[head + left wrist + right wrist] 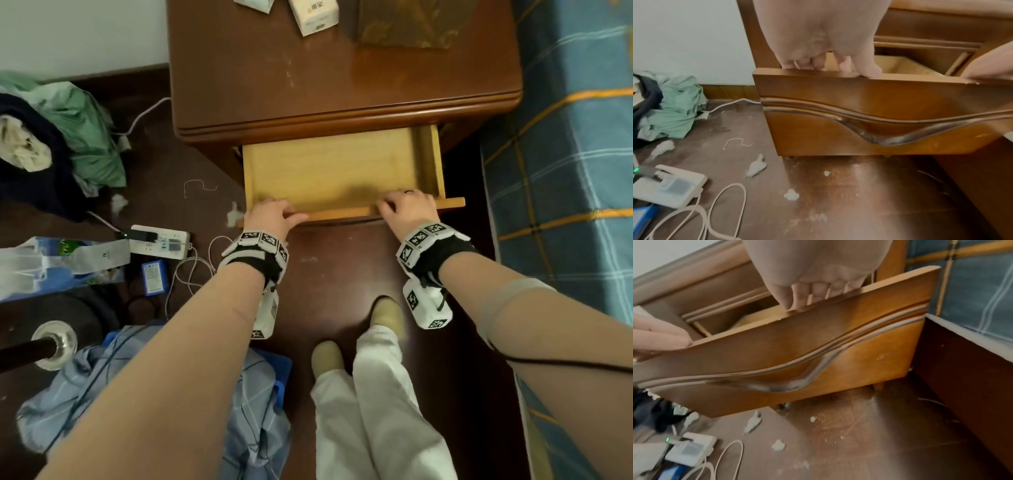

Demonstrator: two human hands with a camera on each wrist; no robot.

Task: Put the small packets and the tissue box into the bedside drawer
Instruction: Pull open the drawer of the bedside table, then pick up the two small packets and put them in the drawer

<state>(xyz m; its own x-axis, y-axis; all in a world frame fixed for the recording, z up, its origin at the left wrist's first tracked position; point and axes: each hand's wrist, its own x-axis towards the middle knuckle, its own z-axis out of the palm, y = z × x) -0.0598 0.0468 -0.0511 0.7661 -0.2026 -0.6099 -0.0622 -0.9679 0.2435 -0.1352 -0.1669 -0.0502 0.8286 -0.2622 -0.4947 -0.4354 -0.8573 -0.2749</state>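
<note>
**Both hands on the drawer front, goods waiting on the nightstand top**

The left hand (270,214) and right hand (407,207) each grasp the top edge of the drawer (330,171) front, fingers hooked inside, thumbs along the lip. The drawer stands pulled out and nothing lies in it. The small packets (315,15) and the tissue box (407,24) sit at the far edge of the nightstand top (308,78), well apart from the hands.

The likely trouble is overpulling: drawn further, the drawer could leave its runners and drop. An uneven tug could also skew it, and it already sits close to the bed (565,154) on its right side.

The wrist views show what the head view cannot: the carved wavy groove (875,128) across the drawer front and the curled fingers (816,293) over its lip. Only the head view shows the packets, the tissue box and the bare drawer floor.
</note>
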